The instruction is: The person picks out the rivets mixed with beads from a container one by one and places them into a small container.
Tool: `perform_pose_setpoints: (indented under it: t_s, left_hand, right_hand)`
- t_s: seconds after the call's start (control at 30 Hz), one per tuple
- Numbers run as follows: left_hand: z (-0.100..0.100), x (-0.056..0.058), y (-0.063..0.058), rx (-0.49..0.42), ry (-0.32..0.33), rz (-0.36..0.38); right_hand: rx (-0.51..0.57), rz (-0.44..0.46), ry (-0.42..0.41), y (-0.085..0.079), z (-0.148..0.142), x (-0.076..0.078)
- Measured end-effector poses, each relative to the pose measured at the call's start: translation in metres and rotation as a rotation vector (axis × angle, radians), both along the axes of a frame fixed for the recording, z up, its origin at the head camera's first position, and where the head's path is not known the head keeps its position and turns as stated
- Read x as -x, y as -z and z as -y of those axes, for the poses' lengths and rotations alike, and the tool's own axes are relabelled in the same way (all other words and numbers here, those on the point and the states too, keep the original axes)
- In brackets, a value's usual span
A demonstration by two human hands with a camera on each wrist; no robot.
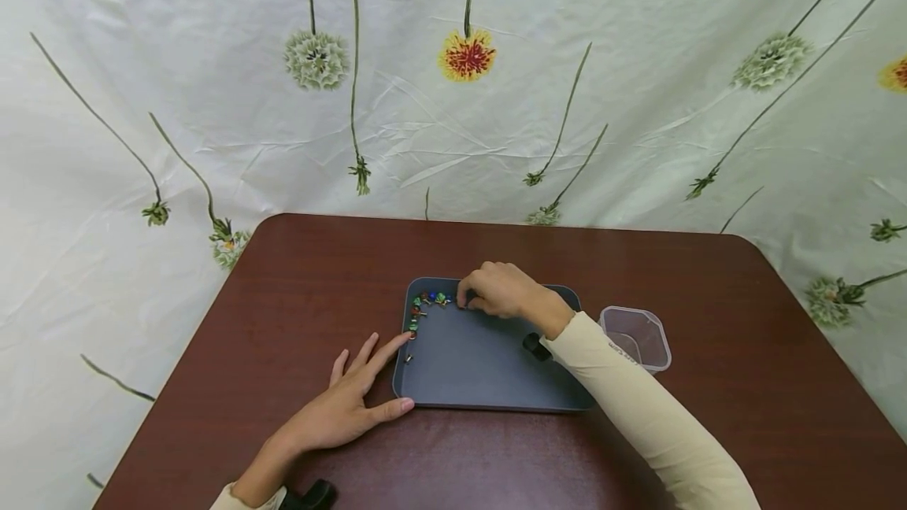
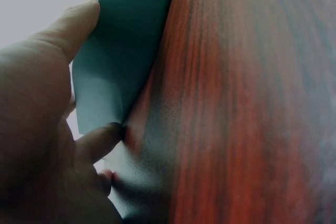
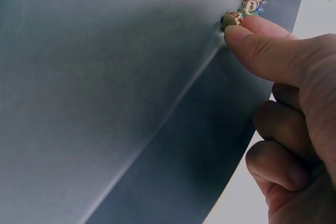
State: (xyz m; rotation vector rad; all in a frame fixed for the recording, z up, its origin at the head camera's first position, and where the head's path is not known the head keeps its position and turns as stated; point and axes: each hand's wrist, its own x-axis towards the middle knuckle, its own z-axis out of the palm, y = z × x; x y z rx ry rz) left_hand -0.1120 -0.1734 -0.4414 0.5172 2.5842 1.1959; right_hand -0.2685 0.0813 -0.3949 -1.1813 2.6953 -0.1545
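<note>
A row of small green, red and blue beads (image 1: 416, 312) with gold pieces curves round the far-left corner of a dark blue-grey tray (image 1: 489, 368). At the far rim, my right hand (image 1: 503, 291) pinches the bead (image 3: 229, 22) at the row's near end in the right wrist view, between thumb and index finger; its other fingers are curled. My left hand (image 1: 340, 412) lies spread at the tray's left side, index fingertip right by the beads, thumb at the near-left corner. A small gold piece (image 1: 408, 358) lies near the left rim.
A clear plastic container (image 1: 638, 337) stands just right of the tray, partly behind my right sleeve (image 1: 645, 408). Everything stands on a reddish-brown table (image 1: 333, 274). Behind its far edge hangs a pale cloth (image 1: 411, 116) printed with flowers.
</note>
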Motion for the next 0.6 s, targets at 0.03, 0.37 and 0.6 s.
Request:
perform_pose_setpoints:
  t_s: [0.03,0.37,0.6]
  left_hand:
    - [0.0,0.0,0.0001,0.001,-0.001,-0.001]
    - [-0.0001,-0.0001,0.0002,0.0,-0.005,0.002]
    - [0.0,-0.0003,-0.0002,-0.003,-0.001,0.004]
  right_hand:
    - [0.001,-0.002,0.0,0.0003,0.0,0.0]
    - [-0.001,-0.023,0.002,0.0029,-0.0001,-0.0004]
    - [-0.011,-0.053,-0.012,0.0046,0.0005,0.0003]
